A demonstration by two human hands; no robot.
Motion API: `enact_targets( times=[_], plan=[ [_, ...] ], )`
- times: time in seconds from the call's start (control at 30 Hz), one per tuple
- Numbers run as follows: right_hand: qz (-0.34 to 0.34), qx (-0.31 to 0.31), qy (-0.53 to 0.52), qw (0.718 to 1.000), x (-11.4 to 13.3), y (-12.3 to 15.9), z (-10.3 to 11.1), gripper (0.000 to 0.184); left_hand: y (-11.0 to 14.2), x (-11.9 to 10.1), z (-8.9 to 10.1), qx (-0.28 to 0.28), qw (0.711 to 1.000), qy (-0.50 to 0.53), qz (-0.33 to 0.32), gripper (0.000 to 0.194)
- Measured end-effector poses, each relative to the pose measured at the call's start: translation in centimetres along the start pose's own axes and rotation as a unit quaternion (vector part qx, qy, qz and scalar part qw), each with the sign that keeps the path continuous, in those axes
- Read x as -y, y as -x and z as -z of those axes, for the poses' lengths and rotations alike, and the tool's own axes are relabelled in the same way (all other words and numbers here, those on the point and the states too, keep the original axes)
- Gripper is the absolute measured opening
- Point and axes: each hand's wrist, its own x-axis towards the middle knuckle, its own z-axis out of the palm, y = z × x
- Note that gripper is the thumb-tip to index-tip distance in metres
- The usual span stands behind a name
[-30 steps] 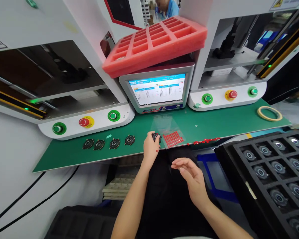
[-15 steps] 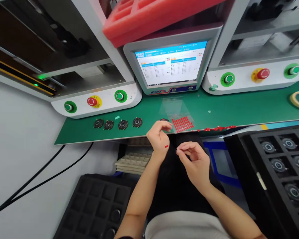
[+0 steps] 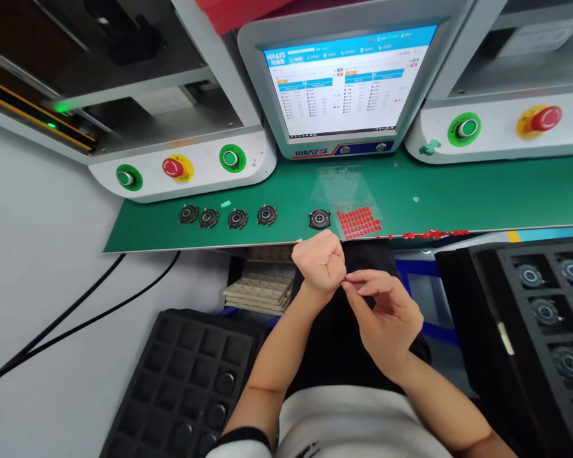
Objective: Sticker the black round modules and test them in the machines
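Observation:
My left hand (image 3: 319, 262) is curled into a fist just off the front edge of the bench. My right hand (image 3: 388, 317) pinches a small red sticker (image 3: 344, 280) between thumb and fingertips, against the side of my left hand near the wrist. Just beyond my left fist, a round black watch part (image 3: 319, 219) lies on the green bench top (image 3: 286, 181). To its right is a sheet of red stickers (image 3: 360, 222) on a clear backing. Loose red pieces (image 3: 434, 235) trail along the bench edge farther right.
Several similar round parts (image 3: 237, 219) sit in a row at the left. A monitor (image 3: 348, 95) stands behind, between two machines with green buttons (image 3: 231, 158) and red stop knobs (image 3: 172, 168). Black foam trays stand low at the left (image 3: 191, 369) and right (image 3: 510, 261).
My left hand has closed into a fist and turned. My right fingertips have come over to it and gripped the red sticker on it. The view has shifted, exposing the watch part.

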Motion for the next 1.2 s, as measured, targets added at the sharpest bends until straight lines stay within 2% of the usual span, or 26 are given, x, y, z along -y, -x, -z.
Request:
enact_targets(
  times=[0.17, 0.3, 0.4, 0.47, 0.53, 0.63, 0.7, 0.77, 0.8, 0.87, 0.93, 1.03, 1.13, 1.2],
  plan=[
    [0.013, 0.002, 0.01, 1.0, 0.1, 0.0, 0.2, 0.025, 0.1, -0.3, 0.3, 0.01, 1.0, -0.018, 0.0, 0.022],
    [0.034, 0.03, 0.035, 0.998, -0.1, -0.1, 0.6, 0.027, 0.2, -0.4, 0.0, 0.025, 0.999, -0.03, 0.012, 0.022],
    [0.073, 0.067, 0.063, 0.993, -0.1, 0.1, 1.3, 0.03, 0.5, 0.7, 0.0, 0.019, 0.996, -0.064, 0.065, 0.024],
    [0.09, 0.068, 0.068, 0.991, -0.1, 0.2, 2.1, 0.03, 1.2, 2.4, 1.4, 0.008, 0.984, -0.113, 0.135, 0.025],
    [0.077, 0.037, 0.062, 0.994, -0.3, 0.2, 2.9, 0.029, 2.8, 4.4, 4.9, 0.003, 0.958, -0.183, 0.222, 0.026],
    [0.015, -0.015, 0.042, 0.999, -1.3, -0.1, 3.8, 0.03, 7.3, 5.9, 13.7, 0.012, 0.885, -0.303, 0.354, 0.031],
    [-0.027, -0.026, 0.024, 0.999, -2.2, -0.2, 3.9, 0.032, 11.3, 5.1, 20.2, 0.022, 0.817, -0.376, 0.436, 0.034],
    [-0.046, -0.034, 0.006, 0.998, -2.8, -0.2, 3.6, 0.034, 15.3, 3.2, 25.5, 0.045, 0.747, -0.424, 0.51, 0.03],
    [-0.049, -0.038, -0.001, 0.998, -3.0, -0.1, 3.4, 0.034, 17.2, 2.2, 27.5, 0.063, 0.715, -0.437, 0.542, 0.027],
    [-0.043, -0.04, -0.011, 0.998, -3.0, 0.2, 3.0, 0.034, 20.7, 0.2, 29.8, 0.105, 0.668, -0.442, 0.589, 0.024],
    [-0.044, -0.032, -0.025, 0.998, -2.9, 0.3, 2.6, 0.034, 23.3, -1.2, 30.4, 0.149, 0.644, -0.43, 0.615, 0.022],
    [-0.051, -0.018, -0.042, 0.998, -2.6, 0.5, 2.2, 0.033, 25.6, -1.9, 29.4, 0.201, 0.64, -0.409, 0.619, 0.022],
    [-0.062, -0.011, -0.037, 0.997, -2.5, 0.6, 2.2, 0.033, 26.1, -1.2, 28.3, 0.234, 0.636, -0.41, 0.611, 0.028],
    [-0.068, -0.005, -0.033, 0.997, -2.4, 0.7, 2.3, 0.032, 26.0, -0.6, 28.0, 0.247, 0.623, -0.42, 0.612, 0.031]
  ],
)
